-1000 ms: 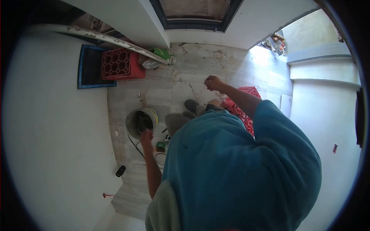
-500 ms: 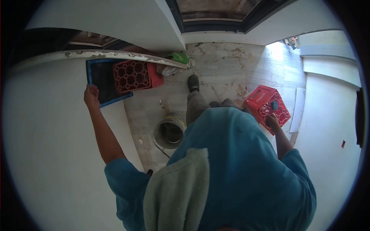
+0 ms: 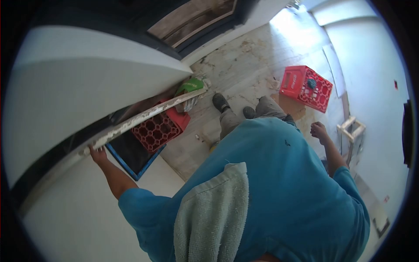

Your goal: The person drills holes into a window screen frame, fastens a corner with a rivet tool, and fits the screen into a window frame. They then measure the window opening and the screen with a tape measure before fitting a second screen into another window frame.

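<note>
In the head view the person leans over, and the left hand (image 3: 98, 153) is raised to the low end of the chipped white ledge (image 3: 144, 115). Its grip is closed over the peeling front edge, fingers hooked on the rim. The ledge runs as a slanting line from that hand up to the crumpled green plastic bag (image 3: 190, 85) at its far end. Tucked under the ledge, close against the wall, sit the red honeycomb-lattice plastic crate (image 3: 158, 129) and, touching its near side, the blue-framed dark rectangular panel (image 3: 133, 155); both leave only a narrow strip beside the left arm. The right hand (image 3: 319, 131) hangs free in the air well apart from the ledge, with its grip loose and half curled around nothing. Just beyond it stands the small pale wooden frame (image 3: 351, 127) against the white wall (image 3: 375, 65). Farther out, the second red plastic crate (image 3: 307, 88) rests on the pale streaked tile floor (image 3: 244, 70), with a small bluish object (image 3: 311, 83) lying on top. Between the two crates the floor is open, and there the two dark shoes (image 3: 220, 102) are planted, one ahead of the other. More bare floor stretches towards the bright far corner. A pale green towel (image 3: 214, 214) is draped over the shoulder of the teal shirt (image 3: 279, 183), which hides the floor directly below the body.
</note>
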Available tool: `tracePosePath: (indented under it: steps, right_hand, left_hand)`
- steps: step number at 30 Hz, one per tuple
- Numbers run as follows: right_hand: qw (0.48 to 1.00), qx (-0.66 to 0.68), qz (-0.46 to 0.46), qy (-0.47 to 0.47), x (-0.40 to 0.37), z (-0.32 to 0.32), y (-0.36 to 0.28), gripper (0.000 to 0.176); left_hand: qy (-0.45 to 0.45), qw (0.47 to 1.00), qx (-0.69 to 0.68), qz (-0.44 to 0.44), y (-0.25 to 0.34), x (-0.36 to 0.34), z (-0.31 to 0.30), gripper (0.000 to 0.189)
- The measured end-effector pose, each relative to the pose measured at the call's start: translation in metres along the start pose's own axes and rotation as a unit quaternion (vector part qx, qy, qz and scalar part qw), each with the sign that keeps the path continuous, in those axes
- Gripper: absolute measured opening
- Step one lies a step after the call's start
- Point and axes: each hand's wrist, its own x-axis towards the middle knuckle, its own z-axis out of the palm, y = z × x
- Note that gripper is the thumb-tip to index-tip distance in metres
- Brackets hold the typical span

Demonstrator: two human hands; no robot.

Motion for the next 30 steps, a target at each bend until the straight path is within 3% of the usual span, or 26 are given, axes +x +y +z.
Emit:
tracePosePath:
  steps: [1,3,7,9,12,15,20,22,25,26,28,30]
  right_hand:
    - [1.0,-0.002,0.009,0.009,-0.002,-0.002,0.003,0.023]
    - [1.0,-0.005,0.024,0.017,-0.003,-0.005,0.006,0.023]
    - [0.999,-0.012,0.045,0.004,0.029,-0.02,0.018,0.022]
    - [0.999,-0.017,0.032,-0.01,0.047,-0.026,0.009,0.021]
    - [1.0,0.002,-0.001,-0.025,0.088,-0.037,-0.013,0.02]
    - [0.99,0.113,-0.058,-0.066,0.142,-0.063,-0.033,0.017]
    - [0.958,0.244,-0.144,-0.033,0.185,-0.11,-0.066,0.013]
    - [0.95,0.268,-0.16,-0.019,0.193,-0.13,-0.059,0.012]
    - [0.929,0.332,-0.162,0.011,0.21,-0.152,-0.03,0.01]
    - [0.921,0.356,-0.159,0.021,0.221,-0.157,-0.014,0.009]
    - [0.901,0.41,-0.133,0.044,0.245,-0.161,0.034,0.018]
    - [0.847,0.517,-0.07,0.104,0.232,-0.158,0.068,0.018]
  left_hand:
    - [0.039,0.999,0.002,0.018,-0.002,-0.005,0.003,0.064]
    - [-0.022,0.992,-0.005,0.12,-0.007,-0.031,0.015,0.06]
    - [-0.256,0.937,-0.073,0.226,-0.01,-0.145,0.084,0.061]
    - [-0.243,0.945,-0.117,0.184,-0.017,-0.217,0.121,0.063]
    - [-0.293,0.915,-0.119,0.25,-0.035,-0.294,0.188,0.057]
    - [-0.384,0.883,-0.062,0.264,-0.035,-0.366,0.271,0.053]
    - [-0.523,0.802,-0.015,0.288,-0.022,-0.51,0.445,0.053]
    - [-0.546,0.781,-0.016,0.302,-0.032,-0.568,0.513,0.056]
    - [-0.662,0.705,-0.01,0.253,-0.048,-0.626,0.6,0.057]
    - [-0.668,0.703,-0.027,0.243,-0.061,-0.638,0.628,0.054]
    - [-0.689,0.689,-0.061,0.216,-0.082,-0.669,0.689,0.048]
    - [-0.729,0.658,-0.07,0.174,-0.094,-0.714,0.748,0.042]
